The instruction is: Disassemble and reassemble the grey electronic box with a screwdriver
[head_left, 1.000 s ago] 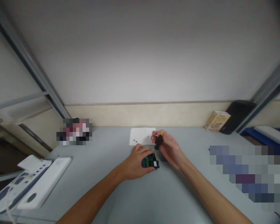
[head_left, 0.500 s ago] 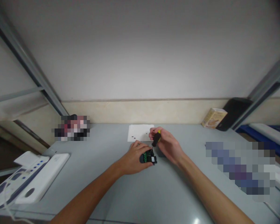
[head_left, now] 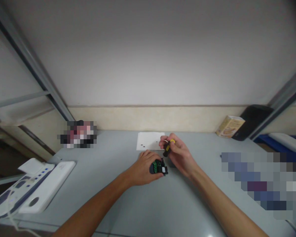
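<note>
My left hand [head_left: 143, 168] grips a small black device [head_left: 162, 170] with a green circuit board [head_left: 156, 164] exposed, low over the grey table. Just to the right, my right hand [head_left: 180, 153] holds a black and yellow screwdriver [head_left: 167, 150] by its handle. The handle's lower end points down toward the device; the thin shaft is hard to make out. Behind both hands lies a white sheet [head_left: 148, 140] with several tiny dark pieces on it, partly covered by my right fingers.
White power strips [head_left: 50, 189] with cables lie at the left on the grey table [head_left: 108, 204]. At the back right, a yellowish box [head_left: 230, 126] stands against a black object [head_left: 251, 120]. Blurred-out items sit at the back left and the right.
The screwdriver's handle has turned in my right fingers, showing more yellow. The whole view has shifted slightly, and my left hand keeps its grip on the device.
</note>
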Available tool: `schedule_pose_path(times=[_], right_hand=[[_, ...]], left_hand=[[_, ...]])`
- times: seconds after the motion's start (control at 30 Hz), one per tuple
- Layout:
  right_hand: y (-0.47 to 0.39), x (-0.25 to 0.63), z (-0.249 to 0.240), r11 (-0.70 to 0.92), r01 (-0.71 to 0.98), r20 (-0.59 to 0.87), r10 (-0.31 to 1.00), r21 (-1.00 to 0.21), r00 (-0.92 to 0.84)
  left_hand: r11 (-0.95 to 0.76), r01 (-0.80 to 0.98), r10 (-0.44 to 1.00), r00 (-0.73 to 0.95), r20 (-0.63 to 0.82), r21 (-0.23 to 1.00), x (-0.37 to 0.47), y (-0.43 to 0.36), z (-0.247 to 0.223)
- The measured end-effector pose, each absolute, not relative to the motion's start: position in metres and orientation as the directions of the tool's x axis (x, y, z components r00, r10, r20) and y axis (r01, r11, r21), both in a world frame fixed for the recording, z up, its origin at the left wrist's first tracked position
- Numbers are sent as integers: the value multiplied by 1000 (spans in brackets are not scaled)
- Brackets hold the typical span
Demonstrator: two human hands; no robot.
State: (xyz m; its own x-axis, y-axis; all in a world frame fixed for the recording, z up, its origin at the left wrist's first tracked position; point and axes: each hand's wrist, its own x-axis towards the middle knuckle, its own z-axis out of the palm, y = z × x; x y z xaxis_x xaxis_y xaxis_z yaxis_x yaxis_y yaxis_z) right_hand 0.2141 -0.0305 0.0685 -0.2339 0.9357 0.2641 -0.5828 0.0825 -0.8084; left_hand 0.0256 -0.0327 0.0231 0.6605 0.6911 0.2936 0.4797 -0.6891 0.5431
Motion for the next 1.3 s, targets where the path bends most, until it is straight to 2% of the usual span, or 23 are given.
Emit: schedule_pose_path(times=[0.2, 0.33, 0.6, 0.8, 1.03, 1.2, 1.3], right_hand=[[-29, 212, 65, 105, -573, 278, 934, -813, -223], [-28, 212, 68, 36, -603, 223, 945, -797, -238], [-33, 221, 68, 38, -604, 257, 925, -796, -281], [-30, 216, 71, 54, -586, 201, 961, -809, -189], [-31, 220, 69, 61, -567, 208, 958, -821, -197], [-26, 214, 63, 112, -568, 220, 967, -815, -125], [-25, 213, 66, 70, -593, 179, 975, -802, -128]], left_hand=[[-712, 458, 666, 681, 305, 533, 25, -32, 23], [-718, 471, 667, 676, 312, 513, 25, -32, 20], [-733, 472, 655, 682, 324, 490, 24, -31, 19], [-726, 477, 661, 682, 313, 495, 24, -33, 21], [-728, 467, 660, 674, 330, 502, 25, -32, 19], [-718, 472, 668, 675, 314, 512, 24, -32, 20], [-718, 466, 666, 675, 317, 516, 24, -32, 20]])
